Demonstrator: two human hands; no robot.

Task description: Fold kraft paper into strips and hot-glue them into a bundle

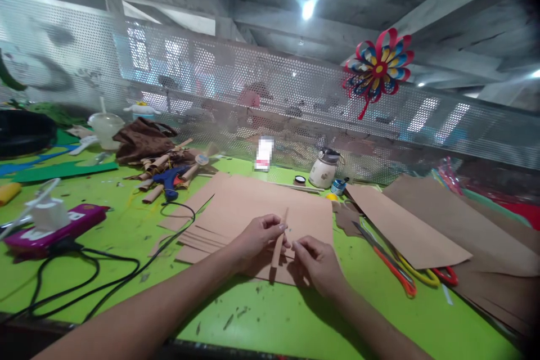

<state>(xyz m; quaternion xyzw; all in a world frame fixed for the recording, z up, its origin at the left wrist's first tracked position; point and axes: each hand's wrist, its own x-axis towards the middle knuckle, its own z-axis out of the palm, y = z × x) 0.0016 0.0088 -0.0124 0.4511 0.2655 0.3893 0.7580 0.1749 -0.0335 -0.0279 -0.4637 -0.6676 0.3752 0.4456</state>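
Note:
My left hand (258, 241) pinches a narrow brown paper strip (277, 256) between thumb and fingers, and the strip stands at a slant above the sheets. Just right of it, my right hand (317, 264) is closed, thumb against the fingertips; whether anything small is between them I cannot make out. Its fingertips are close to the strip, and I cannot tell whether they touch. Beneath both hands lie large brown paper sheets (257, 197), with several cut strips (202, 239) at their left side.
Scissors (390, 261) lie on the right beside more brown paper (413, 225). On the left are a blue glue gun (169, 181), paper rolls (154, 188), a purple power strip (82, 225) and looping black cable (135, 275). A bottle (324, 170) stands behind.

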